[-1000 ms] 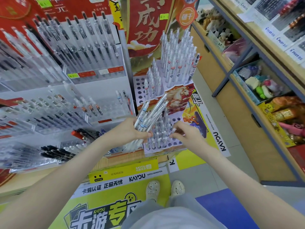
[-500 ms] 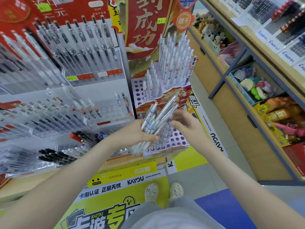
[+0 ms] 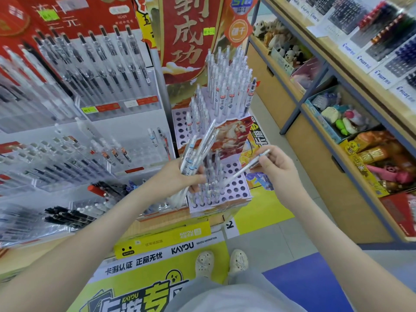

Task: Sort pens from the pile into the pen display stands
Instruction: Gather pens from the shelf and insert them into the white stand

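**One pen out of the bunch, over the bottom tier**

The big wooden shelving [image 3: 326, 167] runs down the right side of the aisle, with bins of soft toys and snack packets on its lower shelves and boxed pens along the top. Opposite it, on the left, clear acrylic racks [image 3: 74, 122] stand packed with rows of slanted pens.

Between the two is the stepped pen display stand [image 3: 236, 188], a pale purple block of round holes with a horse picture on its front. Its top tier is crowded with upright clear pens [image 3: 227, 86], the middle tier has a few, and the bottom tier is filled on its left side while the holes to the right stand open.

The person's left hand [image 3: 177, 179] hovers at the stand's left edge, fingers [image 3: 198, 177] wrapped round a bundle of pens [image 3: 198, 149] that fans up and to the right. The right hand [image 3: 279, 170] is just right of the stand, fingers pinched on a single pen [image 3: 240, 172], which slants down and left with its lower end above the bottom tier.
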